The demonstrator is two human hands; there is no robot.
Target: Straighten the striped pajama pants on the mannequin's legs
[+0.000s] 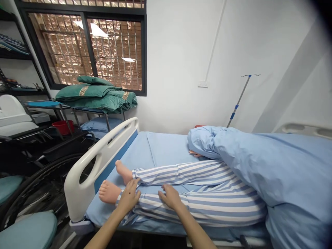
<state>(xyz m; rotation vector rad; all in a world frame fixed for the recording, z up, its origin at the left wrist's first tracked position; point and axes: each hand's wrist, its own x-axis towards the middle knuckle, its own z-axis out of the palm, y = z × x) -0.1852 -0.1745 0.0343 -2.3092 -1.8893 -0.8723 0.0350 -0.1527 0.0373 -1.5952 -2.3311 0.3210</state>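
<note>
A figure like a care mannequin lies on the bed, its legs in blue-and-white striped trousers (pixel 207 204) and its bare feet (pixel 109 192) at the footboard end. My left hand (pixel 129 196) rests over the near lower leg just above the ankle, fingers stretched toward the far leg's cuff and thumb apart. Farther up the same shin, my right hand (pixel 170 196) lies on the trouser fabric, its thumb spread from the fingers. A light blue quilt (pixel 249 155) is folded back over the upper legs and body. Part of the figure's hand (pixel 195 153) peeks from under it.
A white footboard (pixel 103 152) borders the bed's left end. Beyond it stand a wheelchair (pixel 38 186), green cushions (pixel 95 97) on a stand and a red bucket (pixel 63 127). An IV pole (pixel 240 98) rises behind the bed against the wall.
</note>
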